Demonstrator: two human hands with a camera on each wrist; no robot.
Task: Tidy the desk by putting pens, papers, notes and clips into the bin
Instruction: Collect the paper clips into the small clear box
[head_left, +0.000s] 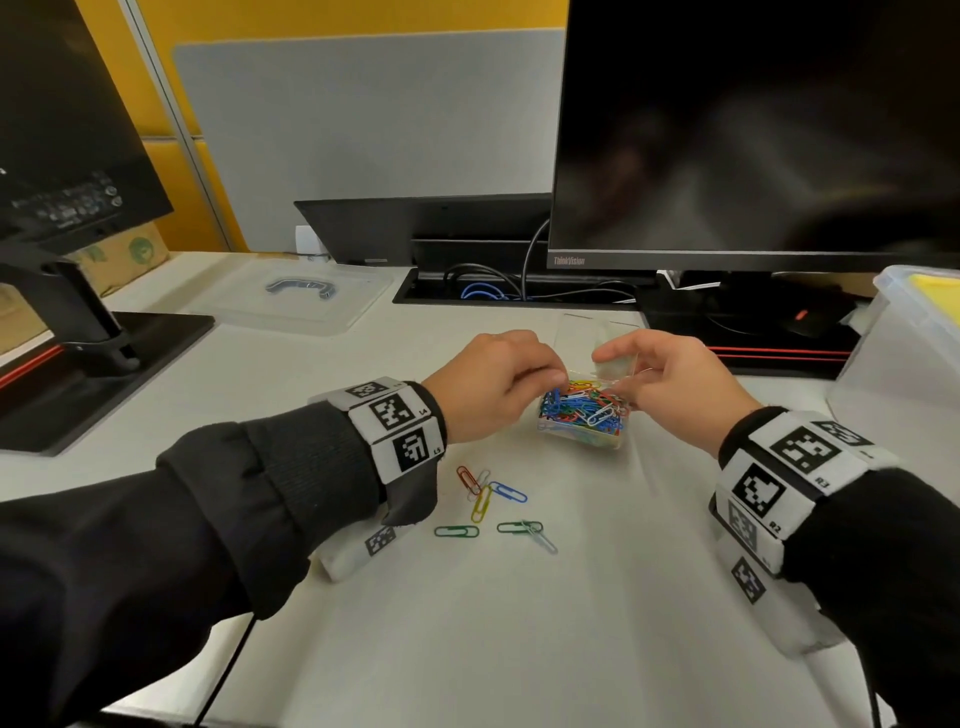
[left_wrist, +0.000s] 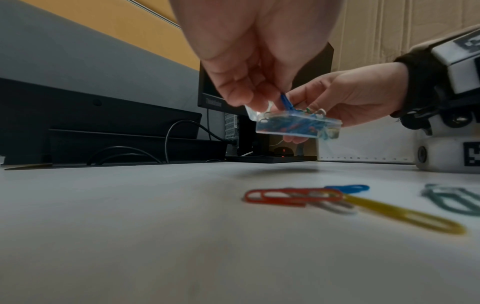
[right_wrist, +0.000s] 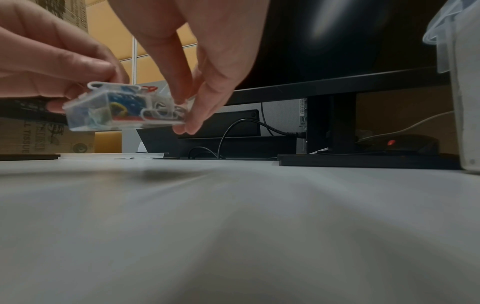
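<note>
A small clear box (head_left: 582, 418) packed with coloured paper clips hangs a little above the white desk (head_left: 519, 623). My right hand (head_left: 621, 376) grips the box (right_wrist: 124, 109) at its right side, fingers (right_wrist: 197, 102) curled round it. My left hand (head_left: 556, 376) pinches a blue clip (left_wrist: 285, 101) over the box's open top (left_wrist: 296, 125). Several loose clips (head_left: 488, 499) in red, yellow, blue, green and white lie on the desk under my left wrist, the red one (left_wrist: 293, 195) nearest it. A clear bin (head_left: 904, 332) stands at the right edge.
A large monitor (head_left: 753, 130) on its black base is behind the hands, a second monitor stand (head_left: 78, 332) at the left. The bin's clear lid (head_left: 291, 296) lies at the back left. A cable slot (head_left: 509, 291) runs along the back.
</note>
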